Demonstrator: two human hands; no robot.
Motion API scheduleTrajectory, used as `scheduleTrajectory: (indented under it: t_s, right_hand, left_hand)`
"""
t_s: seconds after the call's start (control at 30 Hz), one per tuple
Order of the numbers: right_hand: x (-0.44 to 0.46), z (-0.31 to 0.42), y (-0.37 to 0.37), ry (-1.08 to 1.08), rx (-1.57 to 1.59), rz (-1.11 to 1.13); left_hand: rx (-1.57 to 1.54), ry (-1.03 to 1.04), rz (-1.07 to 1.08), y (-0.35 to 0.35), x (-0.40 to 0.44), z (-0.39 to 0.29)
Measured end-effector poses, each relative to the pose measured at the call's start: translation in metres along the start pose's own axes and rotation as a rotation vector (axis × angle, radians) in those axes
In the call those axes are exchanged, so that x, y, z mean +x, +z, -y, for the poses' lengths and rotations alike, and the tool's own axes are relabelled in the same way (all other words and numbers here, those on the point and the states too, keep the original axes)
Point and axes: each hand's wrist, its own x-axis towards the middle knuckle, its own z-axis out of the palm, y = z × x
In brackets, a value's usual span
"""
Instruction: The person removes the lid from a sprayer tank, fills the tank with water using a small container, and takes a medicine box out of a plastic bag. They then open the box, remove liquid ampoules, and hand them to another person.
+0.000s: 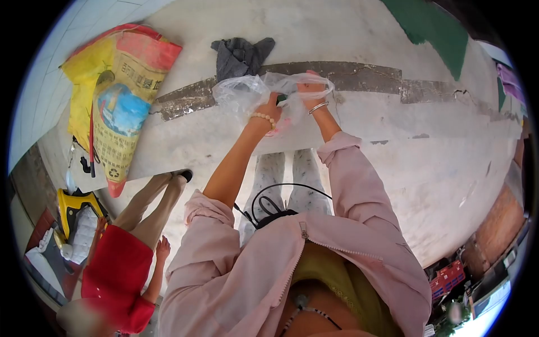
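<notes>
A thin clear plastic bag is stretched between my two hands, above the concrete step. My left hand, with a beaded bracelet at the wrist, is closed on the bag's film. Film also wraps around my right hand, which has a silver bangle at its wrist and grips the bag's other side. Its fingers show only partly through the plastic. Between the hands is a small dark green patch that I cannot make out. Just beyond the bag lies a crumpled dark grey cloth.
A yellow and red printed sack lies at the left, with a red stick beside it. A person in red is at the lower left, near a yellow and black object. Green covering lies at the upper right.
</notes>
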Motion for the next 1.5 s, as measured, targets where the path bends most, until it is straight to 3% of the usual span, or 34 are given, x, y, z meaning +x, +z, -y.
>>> scheduleTrajectory:
  t_s: [0.03,0.1,0.2,0.23,0.3,0.33,0.37,0.43,0.5,0.57,0.63,0.77,0.83,0.87,0.93,1.0,1.1,1.3,1.37,1.5]
  right_hand:
    - [0.006,0.001,-0.002,0.071,-0.062,0.056]
    - [0.017,0.005,-0.012,0.137,-0.122,0.104]
    - [0.027,0.012,-0.037,0.402,-0.313,0.474]
    - [0.023,0.005,-0.040,0.398,-0.310,0.473]
    - [0.010,-0.015,-0.044,0.234,-0.107,0.277]
    - [0.014,-0.024,-0.047,0.292,-0.134,0.432]
    - [0.015,-0.021,-0.053,0.281,-0.129,0.432]
    - [0.013,-0.015,-0.065,0.421,-0.199,0.342]
    - [0.016,-0.041,-0.059,0.463,-0.011,0.409]
    - [0.021,-0.027,-0.066,0.501,0.176,0.476]
    - [0.012,-0.009,-0.091,0.573,0.952,0.305]
    - [0.007,0.028,-0.173,0.342,0.893,0.257]
    - [-0.006,0.065,-0.217,0.164,1.195,0.339]
    - [-0.014,0.080,-0.232,0.167,1.193,0.314]
    - [-0.021,0.111,-0.251,-0.044,1.409,0.513]
    - [-0.028,0.132,-0.256,-0.162,1.519,0.563]
    - [-0.039,0.161,-0.281,-0.221,1.479,0.480]
    - [-0.059,0.179,-0.330,-0.246,1.440,0.385]
    - [-0.062,0.179,-0.337,-0.277,1.395,0.380]
    - [-0.063,0.176,-0.350,-0.257,1.317,0.396]
  left_hand:
    - [0.003,-0.001,0.006,-0.002,-0.011,0.002]
    - [0.053,0.548,-0.300,-0.010,-0.026,0.005]
    - [-0.086,0.611,-0.369,-0.045,-0.051,-0.005]
    - [-0.083,0.610,-0.372,-0.048,-0.056,-0.003]
    - [-0.312,0.390,-0.523,-0.054,-0.064,0.005]
    - [-0.414,0.274,-0.511,-0.054,-0.063,0.016]
    - [-0.409,0.272,-0.522,-0.053,-0.060,0.026]
    - [-1.183,0.131,-0.560,-0.050,-0.052,0.041]
    - [-1.336,0.036,-0.535,-0.060,-0.050,0.039]
    - [-1.774,0.055,-0.273,-0.077,-0.053,0.027]
    - [-1.795,0.134,-0.191,-0.088,-0.062,0.015]
    - [-1.797,0.144,0.027,-0.116,-0.087,-0.020]
    - [-1.800,0.138,0.143,-0.124,-0.103,-0.042]
    - [-1.771,0.179,0.257,-0.124,-0.108,-0.051]
    - [-1.820,0.188,0.310,-0.133,-0.126,-0.089]
    - [-1.859,0.191,0.376,-0.140,-0.145,-0.123]
    - [-1.724,0.315,0.476,-0.143,-0.163,-0.158]
    - [-1.649,0.337,0.493,-0.136,-0.186,-0.195]
    - [-1.771,0.412,0.627,-0.130,-0.187,-0.197]
    - [-1.714,0.359,0.558,-0.121,-0.183,-0.204]
